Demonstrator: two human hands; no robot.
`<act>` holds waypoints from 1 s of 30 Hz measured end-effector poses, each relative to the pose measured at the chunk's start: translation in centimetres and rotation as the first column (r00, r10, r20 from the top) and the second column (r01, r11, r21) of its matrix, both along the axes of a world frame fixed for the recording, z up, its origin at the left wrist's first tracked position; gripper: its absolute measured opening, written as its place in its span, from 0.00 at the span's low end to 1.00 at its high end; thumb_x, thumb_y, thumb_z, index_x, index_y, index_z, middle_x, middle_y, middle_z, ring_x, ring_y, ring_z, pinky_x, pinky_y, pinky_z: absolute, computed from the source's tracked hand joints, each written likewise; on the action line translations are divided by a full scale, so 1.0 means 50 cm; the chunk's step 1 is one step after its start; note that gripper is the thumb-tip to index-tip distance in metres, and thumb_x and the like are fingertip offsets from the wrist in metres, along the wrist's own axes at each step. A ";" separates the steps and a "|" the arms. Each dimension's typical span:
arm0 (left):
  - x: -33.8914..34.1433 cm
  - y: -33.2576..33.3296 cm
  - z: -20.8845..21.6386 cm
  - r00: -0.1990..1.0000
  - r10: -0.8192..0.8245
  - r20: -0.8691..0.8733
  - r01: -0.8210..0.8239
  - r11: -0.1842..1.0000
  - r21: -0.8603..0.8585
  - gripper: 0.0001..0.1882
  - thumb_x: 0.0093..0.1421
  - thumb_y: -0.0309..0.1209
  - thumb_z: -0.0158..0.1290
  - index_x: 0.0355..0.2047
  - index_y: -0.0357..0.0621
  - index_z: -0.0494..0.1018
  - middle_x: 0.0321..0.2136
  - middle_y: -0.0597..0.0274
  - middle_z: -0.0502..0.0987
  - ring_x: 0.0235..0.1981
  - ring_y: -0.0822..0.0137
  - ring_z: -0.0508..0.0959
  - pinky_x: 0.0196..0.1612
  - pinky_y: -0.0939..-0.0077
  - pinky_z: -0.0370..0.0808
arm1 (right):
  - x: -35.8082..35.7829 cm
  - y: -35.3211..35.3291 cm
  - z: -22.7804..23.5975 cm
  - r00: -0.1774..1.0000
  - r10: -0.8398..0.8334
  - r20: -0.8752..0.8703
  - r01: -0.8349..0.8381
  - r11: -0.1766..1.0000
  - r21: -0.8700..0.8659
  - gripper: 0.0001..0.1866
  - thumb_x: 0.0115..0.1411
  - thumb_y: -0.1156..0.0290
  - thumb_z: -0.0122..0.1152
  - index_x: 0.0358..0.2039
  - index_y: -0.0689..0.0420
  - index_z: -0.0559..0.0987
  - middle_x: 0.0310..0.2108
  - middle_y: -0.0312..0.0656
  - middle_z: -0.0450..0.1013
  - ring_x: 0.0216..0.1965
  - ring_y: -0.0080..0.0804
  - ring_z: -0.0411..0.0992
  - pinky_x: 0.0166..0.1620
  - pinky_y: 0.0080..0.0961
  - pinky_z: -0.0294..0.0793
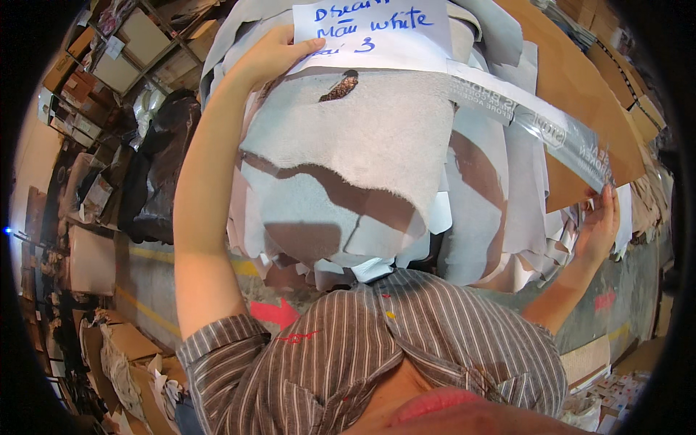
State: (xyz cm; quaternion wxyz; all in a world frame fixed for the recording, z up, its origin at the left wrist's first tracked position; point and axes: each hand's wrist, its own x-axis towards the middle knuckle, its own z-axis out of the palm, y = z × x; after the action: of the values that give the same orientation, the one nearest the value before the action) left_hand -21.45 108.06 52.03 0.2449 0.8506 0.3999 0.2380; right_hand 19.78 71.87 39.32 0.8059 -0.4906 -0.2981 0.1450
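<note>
A stack of pale grey-white leather hides (348,138), with ragged edges hanging down, stands in front of me. On its top lies a white paper sheet (428,54) with blue handwriting. My left hand (272,58) is at the sheet's left edge, thumb over the paper and the other fingers partly hidden. From the sheet's right side a long strip of clear printed tape (536,127) stretches down to the right. My right hand (598,225) pinches the strip's far end between its fingertips, off the stack's right side.
Brown cardboard (580,109) stands behind the tape on the right. Shelves with boxes (87,94) and a black-wrapped bundle (156,170) are on the left. The concrete floor (145,283) bears yellow lines and a red arrow (274,313). Open cartons (130,341) lie at the lower left.
</note>
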 end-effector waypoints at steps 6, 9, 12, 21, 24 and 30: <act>-0.004 0.001 -0.007 0.999 -0.039 0.023 0.040 0.998 -0.038 0.27 0.62 0.46 0.58 0.51 0.35 0.75 0.42 0.56 0.80 0.41 0.71 0.77 0.48 0.77 0.71 | 0.058 -0.107 -0.055 0.985 -0.157 -0.079 0.150 0.985 -0.085 0.10 0.66 0.64 0.57 0.42 0.56 0.77 0.39 0.35 0.76 0.39 0.26 0.73 0.38 0.23 0.67; -0.003 0.003 -0.004 0.999 0.042 -0.025 -0.043 0.998 -0.036 0.27 0.61 0.46 0.58 0.51 0.36 0.75 0.44 0.55 0.80 0.42 0.69 0.78 0.50 0.74 0.72 | 0.115 -0.119 -0.137 0.980 -0.165 -0.113 0.145 0.975 -0.166 0.11 0.66 0.63 0.58 0.42 0.55 0.77 0.39 0.36 0.77 0.41 0.26 0.74 0.39 0.22 0.69; -0.006 0.011 -0.004 0.991 0.106 -0.081 -0.109 0.994 -0.032 0.28 0.61 0.47 0.58 0.51 0.36 0.76 0.43 0.56 0.80 0.43 0.69 0.77 0.49 0.76 0.71 | 0.214 -0.133 -0.262 0.991 -0.045 -0.129 0.031 0.994 -0.105 0.11 0.65 0.64 0.59 0.43 0.56 0.77 0.39 0.37 0.77 0.41 0.26 0.74 0.40 0.23 0.70; -0.013 0.053 0.029 0.987 0.155 0.034 -0.156 0.987 0.035 0.31 0.58 0.52 0.60 0.47 0.34 0.75 0.37 0.56 0.80 0.40 0.69 0.77 0.46 0.76 0.71 | 0.189 -0.774 -0.541 0.426 -0.896 -0.127 0.722 0.421 -0.549 0.25 0.67 0.60 0.51 0.54 0.70 0.70 0.49 0.55 0.73 0.49 0.46 0.74 0.45 0.32 0.78; 0.031 0.094 0.055 0.988 0.100 0.121 -0.115 0.986 0.123 0.32 0.57 0.54 0.60 0.45 0.34 0.75 0.34 0.60 0.78 0.37 0.71 0.75 0.43 0.78 0.70 | 0.119 -0.782 -0.562 0.254 -0.955 -0.151 0.778 0.295 -0.554 0.25 0.67 0.62 0.50 0.55 0.71 0.69 0.51 0.57 0.70 0.51 0.47 0.73 0.47 0.34 0.80; 0.079 0.117 0.066 0.990 0.055 -0.131 -0.013 0.953 0.302 0.33 0.60 0.53 0.58 0.52 0.34 0.73 0.39 0.60 0.78 0.41 0.72 0.75 0.49 0.77 0.69 | 0.137 -0.638 -0.507 0.373 -0.896 -0.240 0.739 0.443 -0.507 0.22 0.66 0.64 0.51 0.51 0.70 0.72 0.46 0.52 0.71 0.49 0.44 0.71 0.46 0.34 0.77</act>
State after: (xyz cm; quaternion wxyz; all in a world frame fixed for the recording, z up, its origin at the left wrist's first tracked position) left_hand -17.50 113.90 55.31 0.0803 0.8852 0.3897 0.2410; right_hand 26.62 39.98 13.98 0.7232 -0.6417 0.2258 -0.1192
